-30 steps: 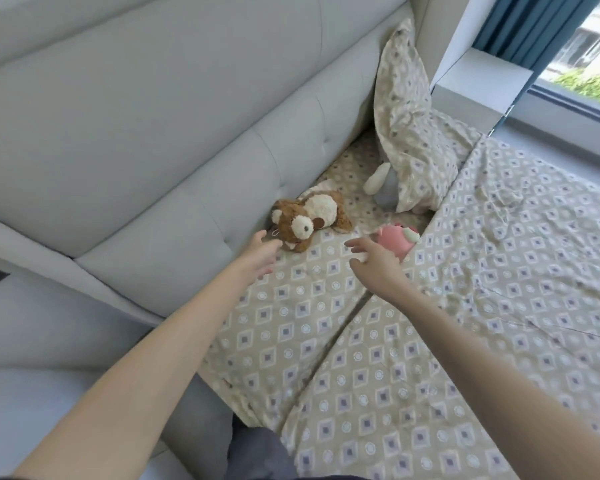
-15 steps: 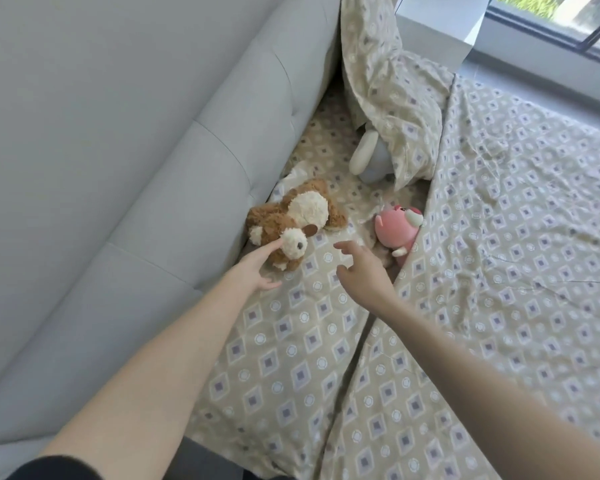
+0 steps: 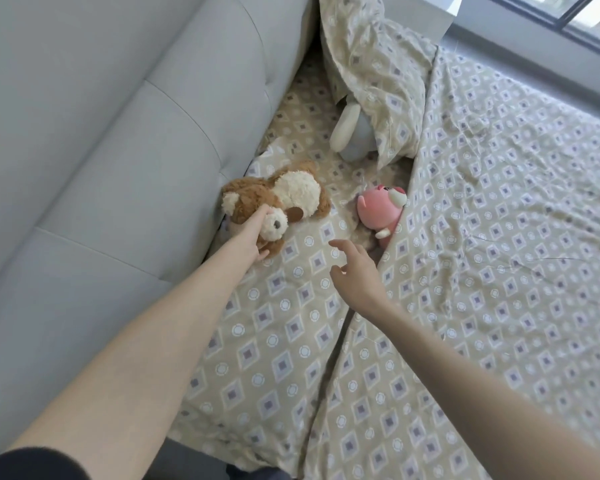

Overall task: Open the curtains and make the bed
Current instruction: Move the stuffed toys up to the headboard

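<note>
On the patterned bed (image 3: 284, 358), the left hand (image 3: 248, 237) is gripping the brown plush dog (image 3: 281, 199); the right hand (image 3: 355, 271), grip wide, is reaching toward the pink plush (image 3: 378, 209), which may be slipping under the duvet (image 3: 499, 237).

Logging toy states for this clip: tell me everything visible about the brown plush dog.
The brown plush dog is shaggy brown with a cream belly, cream muzzle and dark nose. It lies on the patterned sheet, close against the grey headboard. The left hand grips its head, fingers curled round it. It lies apart from the pink toy.
</note>
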Tool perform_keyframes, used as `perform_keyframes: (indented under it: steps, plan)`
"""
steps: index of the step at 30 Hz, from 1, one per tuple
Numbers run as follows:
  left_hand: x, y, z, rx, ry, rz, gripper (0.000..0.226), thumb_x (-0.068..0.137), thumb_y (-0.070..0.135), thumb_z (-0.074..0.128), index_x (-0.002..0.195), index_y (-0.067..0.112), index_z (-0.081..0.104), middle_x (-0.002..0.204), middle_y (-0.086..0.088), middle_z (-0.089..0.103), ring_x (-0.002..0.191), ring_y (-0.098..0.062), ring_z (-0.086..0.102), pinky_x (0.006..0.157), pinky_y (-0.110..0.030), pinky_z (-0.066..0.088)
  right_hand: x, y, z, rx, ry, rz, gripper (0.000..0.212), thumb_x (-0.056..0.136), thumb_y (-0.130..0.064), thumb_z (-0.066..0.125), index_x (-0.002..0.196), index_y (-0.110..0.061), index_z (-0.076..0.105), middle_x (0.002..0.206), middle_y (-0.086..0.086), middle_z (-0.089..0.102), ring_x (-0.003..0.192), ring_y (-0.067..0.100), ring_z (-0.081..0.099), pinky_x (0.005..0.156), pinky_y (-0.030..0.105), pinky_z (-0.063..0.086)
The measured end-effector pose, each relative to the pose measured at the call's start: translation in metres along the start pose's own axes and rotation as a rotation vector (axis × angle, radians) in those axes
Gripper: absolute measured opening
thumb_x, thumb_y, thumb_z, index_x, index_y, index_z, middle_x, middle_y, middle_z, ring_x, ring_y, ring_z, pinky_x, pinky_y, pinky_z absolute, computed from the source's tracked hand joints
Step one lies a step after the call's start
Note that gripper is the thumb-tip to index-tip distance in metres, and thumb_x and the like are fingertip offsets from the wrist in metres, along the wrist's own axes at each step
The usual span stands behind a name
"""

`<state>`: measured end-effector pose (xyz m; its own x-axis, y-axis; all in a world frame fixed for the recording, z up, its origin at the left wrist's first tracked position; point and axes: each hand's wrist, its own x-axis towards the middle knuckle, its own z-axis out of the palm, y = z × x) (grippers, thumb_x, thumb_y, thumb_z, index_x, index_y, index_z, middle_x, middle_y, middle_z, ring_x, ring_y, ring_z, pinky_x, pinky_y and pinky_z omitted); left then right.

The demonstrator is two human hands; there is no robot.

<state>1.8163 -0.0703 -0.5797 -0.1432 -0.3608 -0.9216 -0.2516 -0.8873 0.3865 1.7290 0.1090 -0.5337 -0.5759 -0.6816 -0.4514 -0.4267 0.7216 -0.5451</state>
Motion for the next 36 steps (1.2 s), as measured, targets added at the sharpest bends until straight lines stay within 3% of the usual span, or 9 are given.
perform_keyframes:
  steps: [4,7,10,15,20,26,29,32,36]
  plan:
    - [-0.021,0.019,-0.012,0.204,-0.03,0.253,0.051,0.071,0.043,0.07,0.115,0.02,0.058,0.113,-0.006,0.064,0.086,-0.02,0.064,0.057,-0.027,0.056,-0.008,-0.001,-0.016,0.024,0.056,0.018,0.047,0.091,-0.012,0.044,0.136,-0.024,0.043,0.136,0.001,0.043,0.101,0.021,0.059,0.089,0.045,0.05]
    - [-0.047,0.05,-0.029,0.39,-0.203,0.163,0.038,0.075,0.049,0.065,0.099,0.022,0.058,0.092,-0.004,0.062,0.067,-0.016,0.059,0.068,-0.03,0.057,-0.014,-0.006,-0.031,0.039,0.121,-0.002,0.047,0.089,-0.01,0.045,0.135,-0.022,0.045,0.135,0.001,0.046,0.101,0.018,0.057,0.088,0.042,0.05]
    - [-0.059,0.075,-0.033,0.533,-0.252,0.126,0.042,0.073,0.056,0.064,0.098,0.023,0.058,0.094,-0.002,0.06,0.068,-0.015,0.058,0.072,-0.032,0.058,-0.016,-0.005,-0.039,-0.045,0.159,0.041,0.048,0.089,-0.01,0.045,0.135,-0.021,0.042,0.135,0.001,0.045,0.104,0.021,0.055,0.076,0.035,0.047]
    - [-0.052,0.084,-0.023,0.779,0.135,0.442,0.077,0.073,0.056,0.066,0.131,0.014,0.04,0.122,-0.006,0.052,0.105,-0.027,0.06,0.07,-0.036,0.057,-0.017,-0.003,-0.032,-0.144,0.089,0.109,0.05,0.089,-0.012,0.044,0.137,-0.021,0.037,0.132,0.006,0.043,0.105,0.027,0.054,0.08,0.038,0.047]
    - [-0.039,0.072,-0.036,1.215,0.494,0.722,0.086,0.071,0.065,0.061,0.131,0.008,0.035,0.133,-0.019,0.049,0.121,-0.035,0.05,0.092,-0.041,0.044,-0.013,0.0,-0.018,-0.237,-0.002,0.114,0.051,0.09,-0.014,0.043,0.139,-0.023,0.033,0.14,0.007,0.038,0.116,0.03,0.05,0.08,0.037,0.042]
    - [-0.034,0.078,-0.039,1.416,0.585,0.817,0.087,0.079,0.075,0.043,0.134,0.008,0.037,0.124,-0.022,0.054,0.114,-0.036,0.055,0.086,-0.041,0.045,-0.004,0.0,-0.004,-0.196,-0.018,0.122,0.053,0.088,-0.011,0.044,0.139,-0.023,0.036,0.142,0.007,0.036,0.119,0.029,0.049,0.086,0.039,0.043]
    - [-0.029,0.075,-0.037,1.521,0.562,0.826,0.078,0.085,0.072,0.034,0.137,0.014,0.036,0.122,-0.021,0.052,0.107,-0.036,0.056,0.081,-0.04,0.046,-0.003,0.003,0.004,-0.212,-0.044,0.101,0.052,0.089,-0.013,0.044,0.139,-0.024,0.036,0.143,0.005,0.034,0.116,0.026,0.051,0.079,0.036,0.041]
    - [-0.029,0.063,-0.036,1.404,0.534,0.807,0.066,0.091,0.063,0.035,0.142,0.021,0.03,0.124,-0.019,0.044,0.106,-0.037,0.055,0.08,-0.042,0.045,-0.002,0.006,0.007,-0.237,-0.062,0.093,0.049,0.091,-0.016,0.044,0.138,-0.025,0.036,0.144,0.004,0.034,0.113,0.025,0.053,0.075,0.034,0.039]
    - [-0.037,0.054,-0.039,1.319,0.606,1.008,0.051,0.094,0.047,0.046,0.137,0.021,0.039,0.122,-0.015,0.041,0.106,-0.033,0.05,0.08,-0.043,0.046,0.001,0.011,0.004,-0.192,-0.053,0.075,0.049,0.09,-0.015,0.045,0.138,-0.023,0.038,0.144,0.005,0.034,0.112,0.024,0.054,0.078,0.035,0.042]
